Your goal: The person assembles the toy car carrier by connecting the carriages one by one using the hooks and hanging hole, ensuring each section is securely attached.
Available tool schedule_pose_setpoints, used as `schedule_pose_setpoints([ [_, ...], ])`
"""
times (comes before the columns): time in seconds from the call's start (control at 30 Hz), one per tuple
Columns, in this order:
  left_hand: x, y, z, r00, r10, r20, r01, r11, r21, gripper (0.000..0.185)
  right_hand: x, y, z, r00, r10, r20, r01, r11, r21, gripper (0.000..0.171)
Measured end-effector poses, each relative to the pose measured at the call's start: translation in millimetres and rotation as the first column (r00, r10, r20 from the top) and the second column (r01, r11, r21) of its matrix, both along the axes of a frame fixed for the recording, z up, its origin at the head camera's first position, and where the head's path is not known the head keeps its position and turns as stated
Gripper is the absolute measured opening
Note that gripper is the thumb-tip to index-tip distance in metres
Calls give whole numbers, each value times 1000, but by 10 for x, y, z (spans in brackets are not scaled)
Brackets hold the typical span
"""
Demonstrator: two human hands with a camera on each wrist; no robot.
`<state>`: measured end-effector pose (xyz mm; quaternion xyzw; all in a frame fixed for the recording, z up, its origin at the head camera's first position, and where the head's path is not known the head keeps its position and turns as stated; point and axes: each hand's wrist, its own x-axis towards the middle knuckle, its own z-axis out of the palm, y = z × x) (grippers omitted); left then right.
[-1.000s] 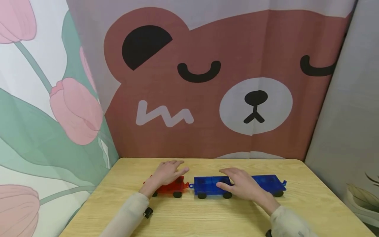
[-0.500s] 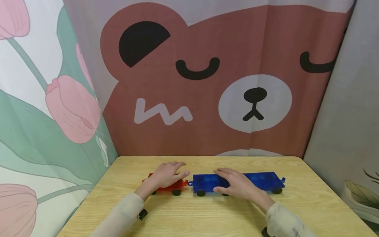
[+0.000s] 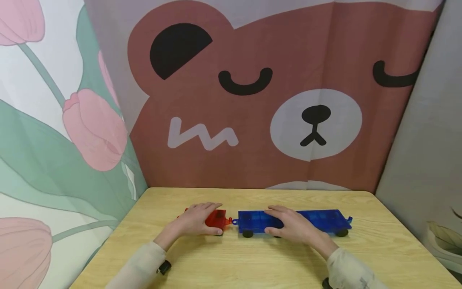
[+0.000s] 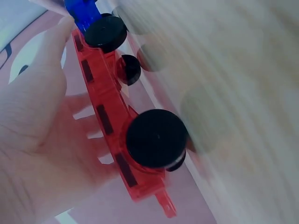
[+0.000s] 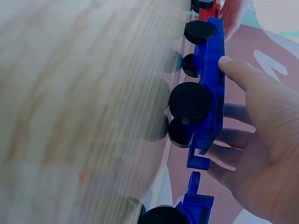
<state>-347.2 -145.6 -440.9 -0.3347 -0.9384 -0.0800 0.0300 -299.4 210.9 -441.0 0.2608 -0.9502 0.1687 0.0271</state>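
A red see-through toy train car (image 3: 216, 218) and two blue ones stand in a row on the table, on black wheels. My left hand (image 3: 190, 220) grips the red car, thumb along its near side and fingers over its far side. The right hand (image 3: 294, 226) holds the middle blue car (image 3: 250, 220) likewise, thumb at the near edge. Its palm hides the joint to the end blue car (image 3: 325, 220). In the right wrist view the couplers of the two blue cars face each other with a gap showing. Red hook and blue ring meet; whether they are linked I cannot tell.
The light wooden table (image 3: 223, 261) ends at the back against a bear-print curtain (image 3: 202, 168). A tulip-print curtain (image 3: 94, 132) hangs at the left, and a grey one (image 3: 426, 140) at the right.
My left hand has come down and closed from hovering over the red car, its thumb now at the near side. The right hand has shifted only slightly. The cars stay in line.
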Motion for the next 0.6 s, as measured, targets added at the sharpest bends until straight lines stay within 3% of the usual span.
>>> schedule_pose_setpoints([
  [0.6,-59,-116,152,994,-15,111,25,996,-85,88,13,-48,67,999,-32,16,31,999,20,66],
])
